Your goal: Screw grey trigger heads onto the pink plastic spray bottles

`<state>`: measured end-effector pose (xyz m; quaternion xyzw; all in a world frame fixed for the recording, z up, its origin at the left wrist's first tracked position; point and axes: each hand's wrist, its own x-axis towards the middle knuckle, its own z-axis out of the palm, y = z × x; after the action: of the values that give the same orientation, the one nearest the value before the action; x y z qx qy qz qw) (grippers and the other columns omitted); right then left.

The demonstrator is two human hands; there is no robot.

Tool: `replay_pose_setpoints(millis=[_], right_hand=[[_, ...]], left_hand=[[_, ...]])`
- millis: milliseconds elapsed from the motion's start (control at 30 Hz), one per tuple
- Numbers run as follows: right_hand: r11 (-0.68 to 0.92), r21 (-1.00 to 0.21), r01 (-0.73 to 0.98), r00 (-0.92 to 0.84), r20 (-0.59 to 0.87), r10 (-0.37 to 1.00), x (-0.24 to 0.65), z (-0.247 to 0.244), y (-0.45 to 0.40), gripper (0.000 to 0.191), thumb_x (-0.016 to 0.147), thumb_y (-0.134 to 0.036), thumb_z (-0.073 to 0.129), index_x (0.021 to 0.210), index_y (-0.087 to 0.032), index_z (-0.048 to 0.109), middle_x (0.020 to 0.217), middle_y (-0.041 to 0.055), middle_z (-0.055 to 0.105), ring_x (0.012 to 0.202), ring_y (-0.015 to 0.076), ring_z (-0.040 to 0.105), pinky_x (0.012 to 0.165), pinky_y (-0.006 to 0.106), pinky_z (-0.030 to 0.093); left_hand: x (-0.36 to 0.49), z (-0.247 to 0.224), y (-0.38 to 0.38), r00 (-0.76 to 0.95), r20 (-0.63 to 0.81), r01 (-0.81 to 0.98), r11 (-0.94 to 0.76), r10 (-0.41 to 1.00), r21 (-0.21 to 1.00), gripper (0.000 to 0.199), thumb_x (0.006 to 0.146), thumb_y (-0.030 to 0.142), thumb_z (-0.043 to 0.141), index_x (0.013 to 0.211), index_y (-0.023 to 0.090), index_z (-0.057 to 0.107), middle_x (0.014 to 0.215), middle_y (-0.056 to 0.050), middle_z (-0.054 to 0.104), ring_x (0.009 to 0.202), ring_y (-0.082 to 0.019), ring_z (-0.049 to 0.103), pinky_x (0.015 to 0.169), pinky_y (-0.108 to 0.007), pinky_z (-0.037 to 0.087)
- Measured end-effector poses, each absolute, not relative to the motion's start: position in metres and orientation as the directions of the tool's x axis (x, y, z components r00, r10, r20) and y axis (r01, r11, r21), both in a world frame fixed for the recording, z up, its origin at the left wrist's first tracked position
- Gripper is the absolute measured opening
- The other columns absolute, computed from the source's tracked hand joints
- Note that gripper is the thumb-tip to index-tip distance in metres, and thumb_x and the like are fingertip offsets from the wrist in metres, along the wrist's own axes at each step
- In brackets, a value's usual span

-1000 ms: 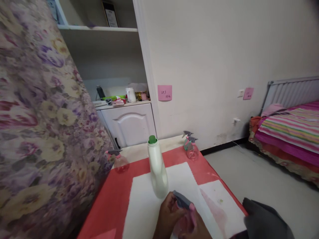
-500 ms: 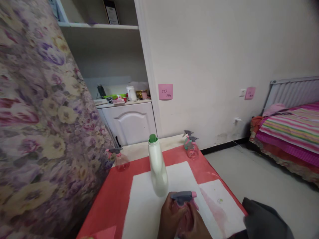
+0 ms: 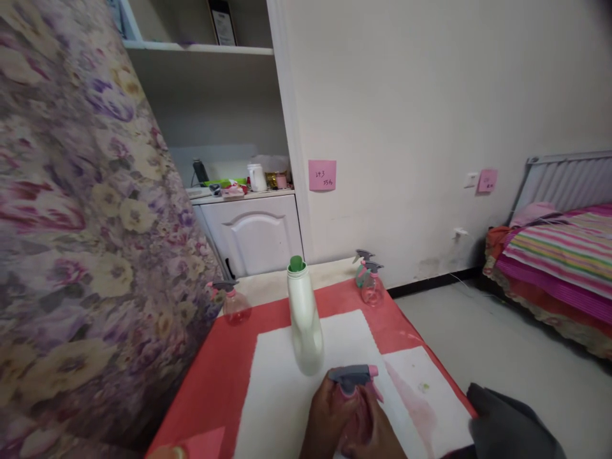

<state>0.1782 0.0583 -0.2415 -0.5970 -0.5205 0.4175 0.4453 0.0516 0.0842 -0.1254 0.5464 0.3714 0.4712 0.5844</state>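
Note:
Both hands are closed around a pink spray bottle (image 3: pixel 352 377) with a grey and pink trigger head, low in the middle of the view. My left hand (image 3: pixel 321 417) wraps its left side near the neck. My right hand (image 3: pixel 375 430) grips the body from the right, below the pink trigger. Fingers cover much of the bottle's body. Just beyond them a tall pale green jug (image 3: pixel 306 325) stands upright on a white sheet (image 3: pixel 268 382), with something green in its open mouth.
A clear pink spray bottle (image 3: pixel 236 309) stands at the table's far left. Another pink one (image 3: pixel 371 292) and a green one (image 3: pixel 361 274) stand at the far right. A stained white sheet (image 3: pixel 415 382) lies on the red cloth (image 3: pixel 205 376). A floral curtain (image 3: pixel 95 255) hangs at left.
The view has shifted slightly, so the background sits a little further right. Both hands keep hold of the spray bottle in nearly the same pose.

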Motion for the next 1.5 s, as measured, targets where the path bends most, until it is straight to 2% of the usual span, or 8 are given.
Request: replay_pose_setpoints(millis=[133, 333, 567, 733, 867, 1100, 1300, 1500], right_hand=[[-0.049, -0.972, 0.23, 0.123, -0.021, 0.992, 0.176, -0.235, 0.057, 0.098, 0.046, -0.008, 0.076, 0.138, -0.02, 0.046, 0.141, 0.0137, 0.053, 0.137, 0.0397, 0.039, 0.114, 0.053, 0.032], [-0.004, -0.979, 0.204, 0.092, 0.015, 0.996, 0.175, -0.224, 0.057, 0.103, 0.046, -0.004, 0.072, 0.142, -0.019, 0.039, 0.143, 0.0144, 0.051, 0.136, 0.0364, 0.041, 0.115, 0.05, 0.032], [0.016, -0.979, 0.204, 0.109, 0.039, 0.993, 0.175, -0.212, 0.051, 0.094, 0.048, -0.008, 0.075, 0.137, -0.021, 0.047, 0.139, 0.0136, 0.054, 0.134, 0.0379, 0.044, 0.112, 0.051, 0.034], [0.16, -0.982, 0.105, 0.03, 0.164, 0.986, 0.175, -0.213, 0.058, 0.09, 0.044, -0.002, 0.065, 0.129, -0.024, 0.047, 0.131, 0.0095, 0.059, 0.127, 0.0334, 0.051, 0.11, 0.045, 0.038], [0.19, -0.981, 0.048, 0.021, 0.191, 0.981, 0.175, -0.211, 0.06, 0.086, 0.044, -0.003, 0.063, 0.126, -0.025, 0.046, 0.128, 0.0073, 0.06, 0.122, 0.0312, 0.055, 0.107, 0.041, 0.041], [0.202, -0.976, 0.082, 0.069, 0.208, 0.976, 0.169, -0.21, 0.057, 0.078, 0.048, -0.004, 0.063, 0.121, -0.025, 0.048, 0.119, 0.0069, 0.064, 0.115, 0.0302, 0.06, 0.103, 0.04, 0.045], [0.209, -0.971, 0.115, 0.105, 0.221, 0.97, 0.166, -0.218, 0.058, 0.079, 0.049, -0.007, 0.065, 0.123, -0.025, 0.046, 0.119, 0.0056, 0.063, 0.113, 0.029, 0.06, 0.099, 0.039, 0.048], [0.195, -0.973, 0.126, 0.123, 0.211, 0.97, 0.164, -0.224, 0.059, 0.078, 0.048, -0.009, 0.065, 0.122, -0.024, 0.048, 0.12, 0.0061, 0.063, 0.113, 0.029, 0.06, 0.099, 0.038, 0.048]], left_hand=[[0.042, -0.122, 0.084, 0.422, 0.098, -0.119, -0.052, 0.901, 0.991, 0.029, 0.078, 0.033, 0.068, 0.103, 0.018, 0.067, 0.106, -0.009, 0.072, 0.1, -0.024, 0.062, 0.096, -0.038, 0.044], [0.053, -0.142, 0.087, 0.202, 0.115, -0.182, -0.078, 0.973, 0.98, 0.027, 0.063, 0.032, 0.081, 0.081, 0.019, 0.064, 0.08, -0.002, 0.07, 0.081, -0.02, 0.063, 0.077, -0.03, 0.05], [0.044, -0.132, 0.085, 0.378, 0.086, -0.109, -0.048, 0.922, 0.993, 0.03, 0.074, 0.034, 0.071, 0.099, 0.019, 0.067, 0.106, -0.009, 0.072, 0.103, -0.026, 0.062, 0.098, -0.038, 0.044], [0.05, -0.133, 0.088, 0.229, 0.109, -0.142, -0.077, 0.967, 0.987, 0.024, 0.064, 0.029, 0.078, 0.079, 0.02, 0.063, 0.08, -0.001, 0.069, 0.079, -0.02, 0.062, 0.075, -0.029, 0.049], [0.055, -0.133, 0.087, 0.185, 0.119, -0.134, -0.095, 0.975, 0.986, 0.026, 0.064, 0.028, 0.079, 0.083, 0.021, 0.063, 0.083, -0.002, 0.07, 0.081, -0.02, 0.062, 0.077, -0.028, 0.049], [0.045, -0.105, 0.082, 0.252, 0.191, -0.047, -0.185, 0.949, 0.982, 0.024, 0.075, 0.027, 0.07, 0.098, 0.021, 0.068, 0.093, -0.003, 0.069, 0.088, -0.02, 0.061, 0.08, -0.029, 0.048], [0.038, -0.075, 0.082, 0.213, 0.322, 0.038, -0.337, 0.922, 0.941, 0.026, 0.071, 0.033, 0.074, 0.095, 0.021, 0.07, 0.098, -0.005, 0.066, 0.092, -0.023, 0.06, 0.081, -0.031, 0.048], [0.038, -0.042, 0.071, 0.194, 0.256, 0.073, -0.274, 0.947, 0.959, 0.024, 0.077, 0.032, 0.069, 0.1, 0.023, 0.068, 0.088, -0.001, 0.066, 0.082, -0.018, 0.061, 0.077, -0.027, 0.049]])
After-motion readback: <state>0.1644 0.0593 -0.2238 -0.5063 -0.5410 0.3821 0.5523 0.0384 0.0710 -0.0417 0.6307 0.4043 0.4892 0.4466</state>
